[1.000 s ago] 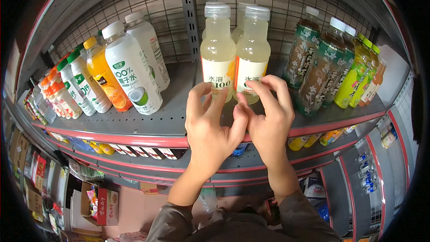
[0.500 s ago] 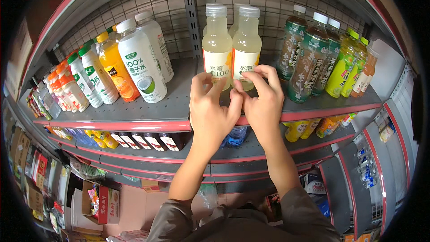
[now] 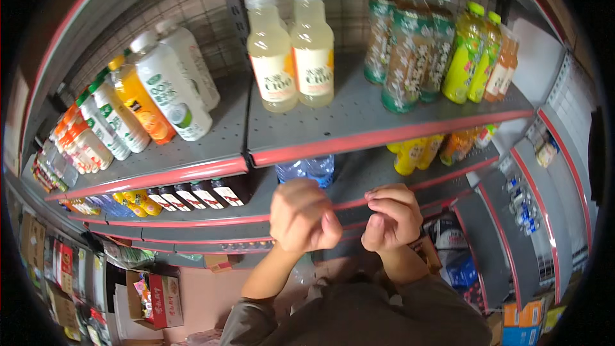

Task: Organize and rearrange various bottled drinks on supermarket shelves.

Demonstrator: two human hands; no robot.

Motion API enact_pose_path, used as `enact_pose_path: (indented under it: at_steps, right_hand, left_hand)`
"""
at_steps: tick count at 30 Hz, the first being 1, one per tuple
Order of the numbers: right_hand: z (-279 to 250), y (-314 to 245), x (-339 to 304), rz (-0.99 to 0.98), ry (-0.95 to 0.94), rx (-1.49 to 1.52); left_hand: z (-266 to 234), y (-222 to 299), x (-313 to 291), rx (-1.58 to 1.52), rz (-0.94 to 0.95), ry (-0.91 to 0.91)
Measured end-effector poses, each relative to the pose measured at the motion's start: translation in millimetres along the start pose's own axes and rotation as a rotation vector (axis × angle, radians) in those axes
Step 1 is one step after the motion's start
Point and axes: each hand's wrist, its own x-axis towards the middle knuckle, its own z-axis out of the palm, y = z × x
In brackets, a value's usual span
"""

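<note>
Had just drawn both hands back from two tall, cloudy pale-yellow plastic bottles with white caps and cream labels (image 3: 314,51). Half a second earlier, held fingertips up at or very near those labels; by this moment, kept hands clear, below the red-trimmed front edge of the grey perforated metal shelf (image 3: 359,115). Curled the left hand (image 3: 300,218) into a loose fist, blurred by motion, with nothing visible in the grasp, nearest in view to the blue-labelled clear bottles (image 3: 307,170) on the lower level. Folded the right hand's (image 3: 392,218) fingers toward the thumb, apparently empty too, and apart from the left.

Left the pale-yellow pair upright, side by side, near the shelf section's left edge and set back from its front edge. Stood well away from the brown-drink bottles with dark green labels (image 3: 403,51), toward the right end. Showed both labels uncovered, facing forward. Seemed, judging by that steady stance, to need no further support.
</note>
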Motion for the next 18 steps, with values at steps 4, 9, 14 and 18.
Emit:
enact_pose_path:
  at_steps: [4, 9, 14, 18]
  right_hand:
    - [-15.3, 35.4, -55.3, 0.227, 0.001, -0.197]
    - [-21.5, 115.0, -107.6, 0.643, -0.08, -0.277]
    - [-18.1, 188.2, -131.4, 0.661, -0.09, -0.27]
    - [7.8, 200.5, -102.7, 0.753, -0.128, -0.235]
  left_hand:
    - [39.6, -1.6, -66.5, -0.144, -0.104, -0.166]
    - [100.1, -12.5, -136.3, -0.187, -0.699, -0.356]
    - [162.0, -50.5, -174.3, -0.329, -1.006, -0.088]
    - [179.4, -96.1, -167.0, -0.224, -0.935, -0.066]
